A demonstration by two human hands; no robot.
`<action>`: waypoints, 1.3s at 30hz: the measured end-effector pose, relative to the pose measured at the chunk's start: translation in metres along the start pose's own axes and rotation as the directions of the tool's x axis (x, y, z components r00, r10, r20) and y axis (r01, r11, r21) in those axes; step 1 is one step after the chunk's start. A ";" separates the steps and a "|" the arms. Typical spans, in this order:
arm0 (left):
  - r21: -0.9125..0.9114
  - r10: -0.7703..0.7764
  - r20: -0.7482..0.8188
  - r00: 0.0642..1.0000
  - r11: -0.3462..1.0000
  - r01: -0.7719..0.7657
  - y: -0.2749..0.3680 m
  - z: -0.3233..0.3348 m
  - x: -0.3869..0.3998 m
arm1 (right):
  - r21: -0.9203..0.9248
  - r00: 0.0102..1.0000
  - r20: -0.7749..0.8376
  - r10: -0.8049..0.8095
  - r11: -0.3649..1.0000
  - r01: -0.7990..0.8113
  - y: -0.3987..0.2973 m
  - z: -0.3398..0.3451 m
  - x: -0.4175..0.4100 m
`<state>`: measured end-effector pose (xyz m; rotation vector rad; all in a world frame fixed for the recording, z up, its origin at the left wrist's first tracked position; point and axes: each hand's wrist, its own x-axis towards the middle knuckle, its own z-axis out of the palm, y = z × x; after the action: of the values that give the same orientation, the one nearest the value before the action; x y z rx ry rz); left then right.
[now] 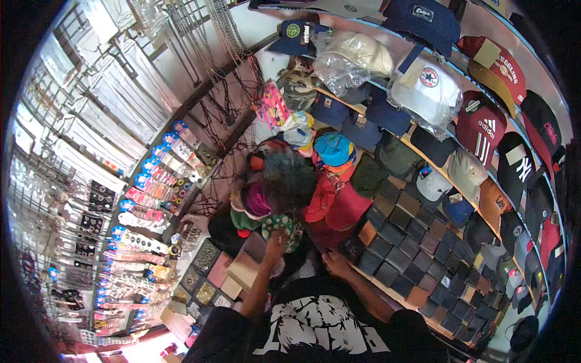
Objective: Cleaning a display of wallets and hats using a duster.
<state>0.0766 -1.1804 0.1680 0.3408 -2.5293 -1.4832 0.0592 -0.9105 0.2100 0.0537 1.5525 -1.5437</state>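
My left hand [276, 245] touches a green hat with pale dots [290, 227]; its fingers are too dark and small to tell whether they grip it. Around that hat lie a purple hat [258, 200] and a dark, blurred round thing [290, 177], which may be a hat or a head. My right hand [336, 263] has curled fingers near the wooden edge of the wallet display; what is in it cannot be made out. Ahead of it are red caps [347, 206] and a bright blue hat [335, 149].
Rows of dark and brown wallets [413, 245] fill the right side. Caps, including a maroon cap [482, 125], line curved shelves above them. Carded hair accessories [150, 195] and chains [218, 31] hang at left. Small boxes [245, 270] stand beside my left forearm.
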 end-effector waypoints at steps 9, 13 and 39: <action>-0.282 0.098 0.052 0.994 0.956 -0.080 0.026 -0.020 -0.069 | -0.343 0.880 -0.139 -0.455 0.855 0.388 0.004 0.070 -0.080; -0.591 -0.358 0.186 0.915 0.704 0.395 0.080 -0.012 -0.113 | -0.061 0.978 -0.120 -0.171 0.984 0.165 0.051 0.087 -0.079; -0.653 -0.314 0.424 0.850 0.545 0.527 0.093 -0.006 -0.176 | 0.407 0.689 -0.725 0.002 0.808 0.426 0.128 0.076 -0.258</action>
<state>0.2369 -1.0906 0.2443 0.6808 -1.7493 -2.7687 0.3272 -0.8035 0.2833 0.9211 1.6324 -2.3148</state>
